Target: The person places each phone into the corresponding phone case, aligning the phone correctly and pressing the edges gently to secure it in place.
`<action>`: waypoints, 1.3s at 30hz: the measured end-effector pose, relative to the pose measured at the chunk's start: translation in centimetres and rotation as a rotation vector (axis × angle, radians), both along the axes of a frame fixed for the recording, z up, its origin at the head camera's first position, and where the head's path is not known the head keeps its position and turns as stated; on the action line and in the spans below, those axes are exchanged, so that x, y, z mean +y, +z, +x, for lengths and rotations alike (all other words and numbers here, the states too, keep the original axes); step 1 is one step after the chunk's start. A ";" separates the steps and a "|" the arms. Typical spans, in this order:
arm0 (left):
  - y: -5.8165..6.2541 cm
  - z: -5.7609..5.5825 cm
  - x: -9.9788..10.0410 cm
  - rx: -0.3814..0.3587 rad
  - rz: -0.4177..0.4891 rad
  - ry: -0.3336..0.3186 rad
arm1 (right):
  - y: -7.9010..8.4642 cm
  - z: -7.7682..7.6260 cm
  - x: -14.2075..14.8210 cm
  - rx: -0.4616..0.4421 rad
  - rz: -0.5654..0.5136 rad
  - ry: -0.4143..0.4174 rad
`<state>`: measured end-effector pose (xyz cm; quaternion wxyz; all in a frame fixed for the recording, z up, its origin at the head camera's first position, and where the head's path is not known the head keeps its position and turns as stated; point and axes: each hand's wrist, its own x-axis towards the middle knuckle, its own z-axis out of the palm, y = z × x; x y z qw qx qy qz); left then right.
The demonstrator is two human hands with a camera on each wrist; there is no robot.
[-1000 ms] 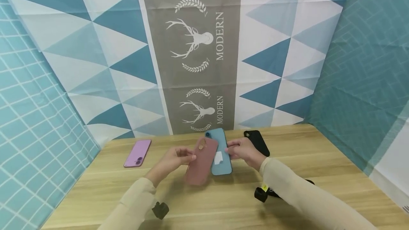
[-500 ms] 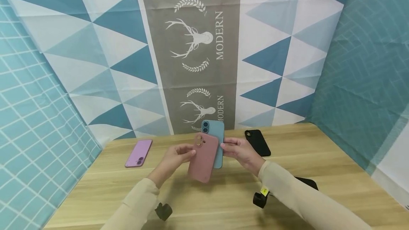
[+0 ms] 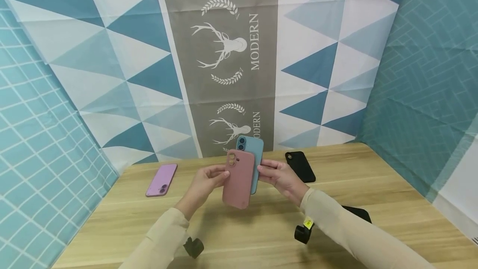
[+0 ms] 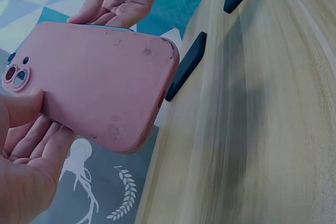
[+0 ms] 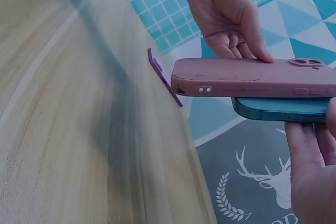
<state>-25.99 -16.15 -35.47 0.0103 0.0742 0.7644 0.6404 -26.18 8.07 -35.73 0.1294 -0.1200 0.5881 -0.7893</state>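
My left hand (image 3: 204, 182) pinches a pink phone case (image 3: 239, 179) by its left edge, thumb on its back. Scuffs mark the case near its bottom corners in the left wrist view. Behind the case, my right hand (image 3: 281, 177) holds a light blue phone (image 3: 257, 148) by its right edge, its two camera lenses uppermost. The case overlaps most of the phone in the head view. From the right wrist, the blue phone (image 5: 286, 109) lies close along the far side of the pink case (image 5: 236, 77); whether they touch I cannot tell. Both are held above the table.
On the wooden table (image 3: 112, 227) lies a purple phone (image 3: 162, 179) at left. A black phone case (image 3: 300, 166) lies at the back right. Another black flat item (image 3: 357, 213) is partly hidden by the right sleeve. Patterned cloth (image 3: 317, 53) hangs behind the table.
The blue phone has risen and straightened, and the white patch on its back is now covered. The pink case has moved up slightly and turned more upright in front of it.
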 end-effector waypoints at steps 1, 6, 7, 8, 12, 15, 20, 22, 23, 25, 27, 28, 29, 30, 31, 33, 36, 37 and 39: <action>0.0 0.0 0.0 0.000 0.007 0.005 | 0.1 0.0 0.0 -0.001 0.000 0.003; 0.3 0.2 0.1 0.018 0.031 0.015 | 0.5 -0.2 -0.2 0.016 0.005 0.019; 0.4 0.2 0.1 0.021 0.037 0.015 | 0.5 -0.2 -0.2 0.020 0.002 0.020; 0.5 0.2 0.1 0.026 0.038 0.013 | 0.6 -0.3 -0.2 0.026 -0.001 0.022; 1.0 0.3 -0.1 0.040 0.024 0.008 | 0.7 -0.2 -0.3 0.036 -0.030 0.043; 1.3 0.3 -0.2 0.040 0.009 0.006 | 0.8 0.0 -0.3 0.028 -0.044 0.042; 1.6 0.3 0.0 0.051 0.014 -0.010 | 1.2 0.2 -0.5 0.016 -0.045 -0.003; 1.6 0.3 0.0 0.046 0.031 -0.012 | 1.3 0.4 -0.5 0.011 -0.042 -0.016; 1.6 0.3 0.1 0.041 0.042 -0.013 | 1.4 0.5 -0.5 0.008 -0.045 -0.023; 1.6 0.4 0.2 0.031 0.062 -0.012 | 1.5 0.7 -0.5 -0.017 -0.057 -0.052; 1.6 0.5 0.2 0.024 0.076 -0.012 | 1.6 1.0 -0.5 -0.029 -0.070 -0.076; 1.6 0.6 0.3 0.023 0.080 -0.010 | 1.6 1.1 -0.5 -0.029 -0.074 -0.084; 1.7 0.6 0.3 0.024 0.080 -0.007 | 1.7 1.1 -0.5 -0.025 -0.077 -0.089; 1.7 0.7 0.3 0.025 0.079 -0.002 | 1.8 1.2 -0.5 -0.021 -0.077 -0.093; 1.7 0.7 0.4 0.023 0.079 0.002 | 1.8 1.2 -0.4 -0.011 -0.070 -0.093; 1.8 0.7 0.5 0.033 0.068 0.004 | 1.9 1.2 -0.3 0.015 -0.049 -0.086; 1.9 0.7 0.6 0.048 0.056 0.013 | 2.0 1.2 -0.2 0.035 -0.025 -0.083; 1.9 0.7 0.7 0.056 0.054 0.018 | 2.0 1.2 -0.2 0.036 -0.018 -0.084; 1.9 0.8 0.8 0.073 0.052 0.033 | 2.1 1.2 -0.1 0.030 -0.017 -0.089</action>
